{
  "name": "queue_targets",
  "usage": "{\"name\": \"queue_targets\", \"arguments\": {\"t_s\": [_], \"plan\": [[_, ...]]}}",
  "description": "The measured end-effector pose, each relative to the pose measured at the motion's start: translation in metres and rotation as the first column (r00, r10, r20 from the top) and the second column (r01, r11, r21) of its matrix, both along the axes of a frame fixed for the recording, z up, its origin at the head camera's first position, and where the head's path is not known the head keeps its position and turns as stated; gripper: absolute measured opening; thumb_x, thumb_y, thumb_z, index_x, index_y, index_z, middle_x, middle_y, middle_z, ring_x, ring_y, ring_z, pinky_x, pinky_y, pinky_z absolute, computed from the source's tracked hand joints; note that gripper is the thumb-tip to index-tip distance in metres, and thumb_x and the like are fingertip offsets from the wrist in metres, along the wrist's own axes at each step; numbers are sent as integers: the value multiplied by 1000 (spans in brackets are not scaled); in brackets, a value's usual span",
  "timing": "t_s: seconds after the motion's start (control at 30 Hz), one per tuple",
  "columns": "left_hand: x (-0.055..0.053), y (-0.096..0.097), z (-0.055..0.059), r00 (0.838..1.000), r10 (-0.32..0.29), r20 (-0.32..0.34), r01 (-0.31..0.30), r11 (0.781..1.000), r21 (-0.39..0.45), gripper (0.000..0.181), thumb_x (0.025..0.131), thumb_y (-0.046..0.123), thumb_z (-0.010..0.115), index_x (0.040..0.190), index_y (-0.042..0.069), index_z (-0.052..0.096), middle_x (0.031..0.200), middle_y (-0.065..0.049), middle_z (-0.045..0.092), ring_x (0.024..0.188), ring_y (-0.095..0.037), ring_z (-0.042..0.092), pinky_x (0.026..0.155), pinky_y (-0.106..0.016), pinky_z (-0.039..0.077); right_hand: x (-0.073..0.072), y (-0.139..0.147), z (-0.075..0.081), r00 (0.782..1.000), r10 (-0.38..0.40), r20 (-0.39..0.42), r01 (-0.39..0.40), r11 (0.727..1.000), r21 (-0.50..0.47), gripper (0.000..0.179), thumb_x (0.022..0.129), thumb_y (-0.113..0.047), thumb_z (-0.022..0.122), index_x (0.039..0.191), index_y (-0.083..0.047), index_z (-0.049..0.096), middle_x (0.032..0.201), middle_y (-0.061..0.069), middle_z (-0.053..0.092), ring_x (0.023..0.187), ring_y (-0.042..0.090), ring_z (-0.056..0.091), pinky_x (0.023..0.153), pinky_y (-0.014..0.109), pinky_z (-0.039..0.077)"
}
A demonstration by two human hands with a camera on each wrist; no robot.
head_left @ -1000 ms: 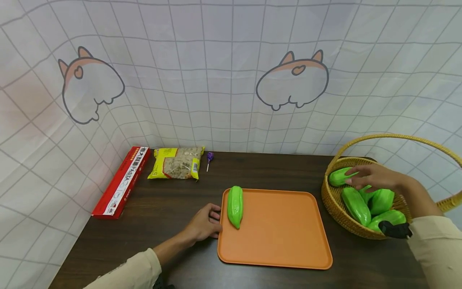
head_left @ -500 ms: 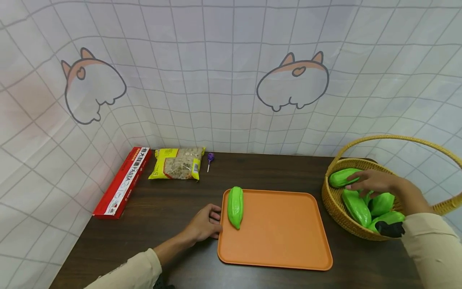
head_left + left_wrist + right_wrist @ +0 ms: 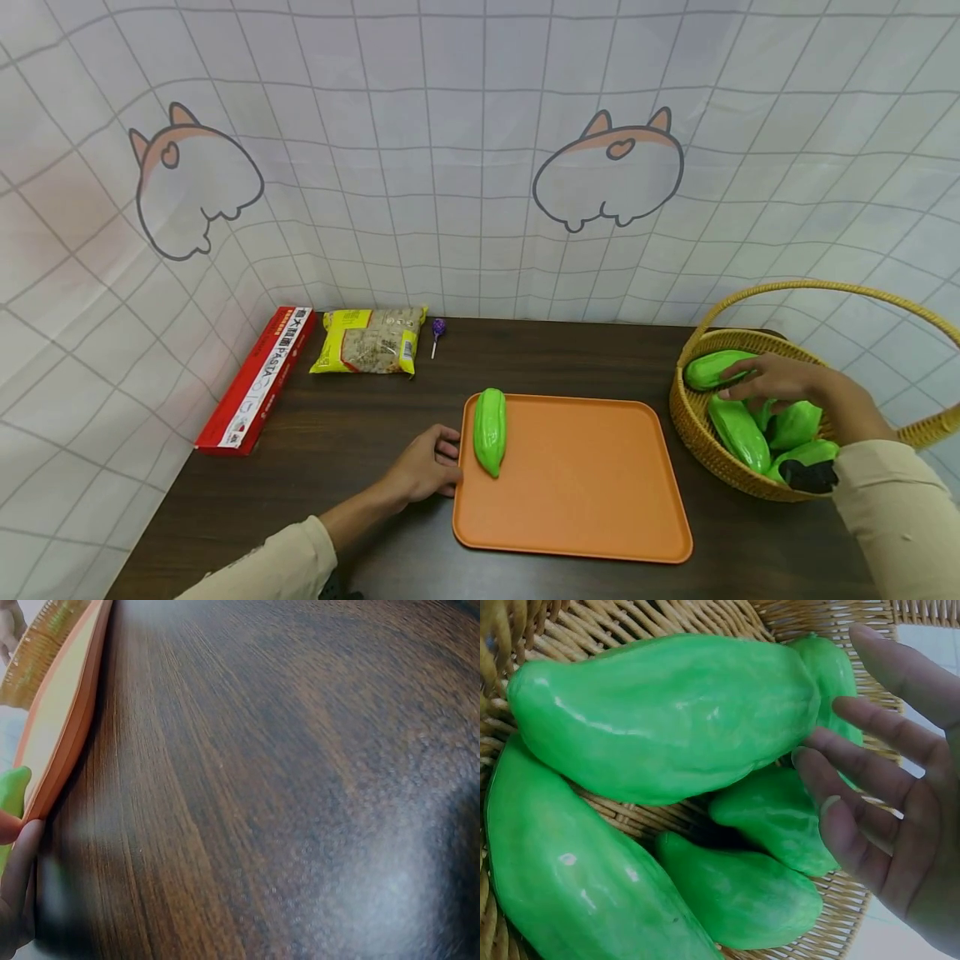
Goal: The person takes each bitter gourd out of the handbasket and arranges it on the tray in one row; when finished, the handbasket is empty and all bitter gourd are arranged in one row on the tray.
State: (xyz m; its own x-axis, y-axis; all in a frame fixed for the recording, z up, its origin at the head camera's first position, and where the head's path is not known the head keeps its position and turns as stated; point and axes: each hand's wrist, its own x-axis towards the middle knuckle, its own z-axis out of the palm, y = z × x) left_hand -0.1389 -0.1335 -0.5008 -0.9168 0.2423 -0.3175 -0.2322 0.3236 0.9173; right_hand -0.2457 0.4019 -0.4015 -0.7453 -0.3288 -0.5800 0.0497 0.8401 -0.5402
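Note:
One green papaya-like fruit [image 3: 490,433] lies along the left side of the orange tray [image 3: 585,479]. At the tray's left edge my left hand [image 3: 422,468] holds the rim between thumb and fingers; in the left wrist view part of this grip is cut off. Over the wicker basket [image 3: 693,433] my right hand [image 3: 787,383] has its fingers spread and slightly bent. In the right wrist view its fingertips are by the end of the uppermost green fruit [image 3: 675,716], possibly touching it. Several more green fruits [image 3: 742,900] lie beneath and beside that one.
A red pasta box [image 3: 257,379] lies at the left. Next to it are a yellow packet [image 3: 371,340] and a purple lollipop [image 3: 438,327]. The basket's tall handle [image 3: 810,286] arches above the right forearm. A white gridded cloth [image 3: 480,183] hangs behind the dark wooden table [image 3: 345,425].
Over the basket my right hand has lowered slightly towards the fruits, mostly in the first half second. My left hand, the tray and the fruit on it keep their places.

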Motion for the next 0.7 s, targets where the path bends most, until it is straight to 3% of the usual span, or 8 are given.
{"name": "queue_targets", "arguments": {"t_s": [0.23, 0.47, 0.7], "plan": [[0, 1, 0, 1000, -3, 3, 3, 1000, 2, 60, 75, -4, 71, 132, -3, 50, 110, -17, 55, 87, -21, 62, 63, -36, 64, 1, -2, -1, 1000, 30, 4, -30, 999, -19, 69, 98, -36, 62, 145, 11, 40, 139, 39, 47, 117, 45, 60, 89, 50, 59], [0, 1, 0, 1000, 3, 3, -3, 1000, -6, 61, 76, -4, 71, 133, -2, 50, 111, -16, 54, 87, -21, 62, 63, -36, 64, -2, -10, -1, 997, 66, 36, -65, 997, -42, 70, 98, -34, 63, 147, 9, 38, 141, 39, 45, 125, 49, 53, 93, 53, 57], [0, 1, 1, 1000, 1, 4, -1, 1000, -9, 61, 76, -4, 71, 133, -2, 50, 111, -17, 54, 87, -21, 61, 63, -36, 64, -3, -18, -8, 986, 91, 142, -84, 995, -57, 75, 97, -33, 66, 152, 6, 32, 152, 41, 28, 135, 58, 37, 93, 60, 55]]}}
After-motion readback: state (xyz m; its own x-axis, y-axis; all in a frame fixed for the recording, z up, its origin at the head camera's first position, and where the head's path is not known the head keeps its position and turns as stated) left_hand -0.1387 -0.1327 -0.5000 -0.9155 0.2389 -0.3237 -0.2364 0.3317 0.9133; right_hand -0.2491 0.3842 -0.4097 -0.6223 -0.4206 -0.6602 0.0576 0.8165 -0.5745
